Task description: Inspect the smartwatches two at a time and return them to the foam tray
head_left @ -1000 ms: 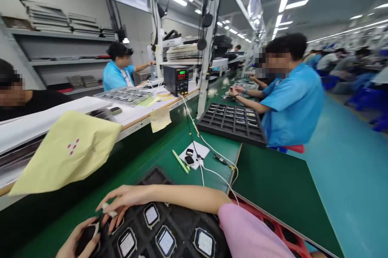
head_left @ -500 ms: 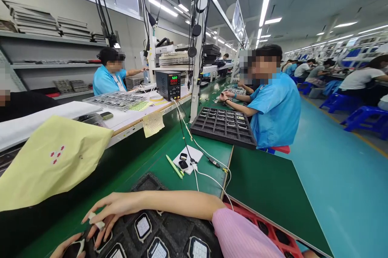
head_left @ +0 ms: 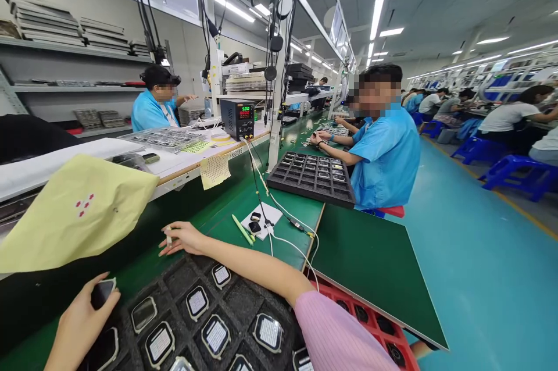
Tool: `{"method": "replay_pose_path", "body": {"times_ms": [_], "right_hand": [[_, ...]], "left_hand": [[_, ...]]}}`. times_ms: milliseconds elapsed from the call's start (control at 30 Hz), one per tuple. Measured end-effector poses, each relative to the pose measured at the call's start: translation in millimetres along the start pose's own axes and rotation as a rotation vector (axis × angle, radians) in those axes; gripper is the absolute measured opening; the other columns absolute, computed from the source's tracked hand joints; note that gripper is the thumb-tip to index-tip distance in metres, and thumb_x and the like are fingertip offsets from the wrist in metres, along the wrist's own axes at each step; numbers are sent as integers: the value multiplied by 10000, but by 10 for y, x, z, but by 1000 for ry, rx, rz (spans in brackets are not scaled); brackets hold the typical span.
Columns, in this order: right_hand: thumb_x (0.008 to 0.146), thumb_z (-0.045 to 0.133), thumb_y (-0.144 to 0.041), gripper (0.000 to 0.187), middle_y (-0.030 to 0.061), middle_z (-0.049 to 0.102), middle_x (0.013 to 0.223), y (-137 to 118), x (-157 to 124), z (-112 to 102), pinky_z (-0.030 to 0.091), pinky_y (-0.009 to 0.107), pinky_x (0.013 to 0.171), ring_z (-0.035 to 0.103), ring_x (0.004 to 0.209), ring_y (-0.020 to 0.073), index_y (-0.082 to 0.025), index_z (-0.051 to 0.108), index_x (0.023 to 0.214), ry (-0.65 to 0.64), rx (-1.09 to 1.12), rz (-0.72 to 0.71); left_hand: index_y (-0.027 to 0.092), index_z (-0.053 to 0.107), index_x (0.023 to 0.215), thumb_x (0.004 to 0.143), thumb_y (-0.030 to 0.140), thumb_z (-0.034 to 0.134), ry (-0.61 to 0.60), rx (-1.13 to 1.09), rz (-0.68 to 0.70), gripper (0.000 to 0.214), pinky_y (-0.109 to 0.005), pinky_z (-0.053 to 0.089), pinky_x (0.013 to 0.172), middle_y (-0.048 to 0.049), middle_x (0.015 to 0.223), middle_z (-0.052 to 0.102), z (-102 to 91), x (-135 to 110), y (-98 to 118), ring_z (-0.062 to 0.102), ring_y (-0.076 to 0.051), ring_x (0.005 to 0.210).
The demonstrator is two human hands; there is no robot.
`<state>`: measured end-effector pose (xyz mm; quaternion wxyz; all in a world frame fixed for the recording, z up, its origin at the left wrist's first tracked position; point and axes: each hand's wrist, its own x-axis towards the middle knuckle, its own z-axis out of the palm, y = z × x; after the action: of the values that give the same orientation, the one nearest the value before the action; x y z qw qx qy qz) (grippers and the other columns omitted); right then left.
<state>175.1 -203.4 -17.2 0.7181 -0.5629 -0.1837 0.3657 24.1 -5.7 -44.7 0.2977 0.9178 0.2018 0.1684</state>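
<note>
My left hand (head_left: 77,320), at the lower left, grips a smartwatch body (head_left: 103,293) by its edges, its dark screen facing up. Farther off, beyond the far edge of the black foam tray (head_left: 242,301), is my right hand (head_left: 188,237). Between its fingers it pinches a small whitish block (head_left: 168,236); what kind of thing it is I cannot make out. Several watch bodies lie in the tray's compartments, such as a watch with a printed white film (head_left: 197,302) and a watch with a dark screen (head_left: 143,314).
A white pad (head_left: 267,217) with small dark pieces, a green pen (head_left: 242,229) and white cables (head_left: 300,249) lie beyond the tray. A yellow sheet (head_left: 78,214) hangs at left. A red tray (head_left: 370,333) sits at right. A co-worker (head_left: 383,144) works beside another black tray (head_left: 311,179).
My right hand has moved up and away from the tray, still pinching the whitish block. My left hand has come further into view with the watch body. The camera view has shifted slightly.
</note>
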Motion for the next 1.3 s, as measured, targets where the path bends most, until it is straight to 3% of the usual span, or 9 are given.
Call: {"method": "replay_pose_path", "body": {"times_ms": [200,367,500,800,933,1067,1300], "right_hand": [[961,557,-287,192,25,617,799,-38,-6,35,520,243,560,616,605,129,-106,582,1018,-9,-89,106],[967,544,-291,221,60,595,967,-131,-36,80,541,297,646,614,752,160,-118,560,1103,-33,-100,83],[963,548,-299,255,77,577,1043,-203,-37,83,541,340,706,610,831,187,-127,542,1151,-62,-75,23],[963,538,-305,275,66,620,947,-199,42,81,530,352,725,632,754,176,-121,530,1168,-235,-43,-28],[900,574,-279,353,99,662,884,-274,-26,129,481,359,814,666,761,189,-117,499,1205,-369,-16,-74],[840,629,-333,455,133,641,1023,-345,-194,237,465,380,838,657,847,222,-158,486,1235,-470,13,-102],[819,665,-361,473,152,635,1017,-343,-424,457,483,402,737,653,805,272,-158,501,1213,-620,72,-63]], "left_hand": [[72,587,1042,735,426,478,-61,82,-88,481,-408,503,800,-198,1042,670,78,101,37,622,-358,1002],[66,589,1031,780,305,550,-29,86,-142,349,-354,474,869,-170,1013,673,86,90,185,618,-301,1022],[136,553,1112,862,339,549,-24,68,-182,321,-413,496,849,-90,1112,600,38,85,257,595,-208,987],[150,536,1148,873,331,538,-3,-66,-186,329,-418,509,835,-91,1154,570,-82,25,183,582,-206,992],[148,540,1137,871,324,541,47,-129,-116,319,-419,506,836,-86,1132,581,-160,-71,183,586,-201,978],[155,514,1167,790,175,589,98,-201,-1,385,-378,458,911,-84,1128,599,-245,-228,270,573,-198,1013],[167,500,1183,747,163,548,68,-289,124,438,-325,454,867,-78,1093,614,-423,-509,690,585,-195,962]]}}
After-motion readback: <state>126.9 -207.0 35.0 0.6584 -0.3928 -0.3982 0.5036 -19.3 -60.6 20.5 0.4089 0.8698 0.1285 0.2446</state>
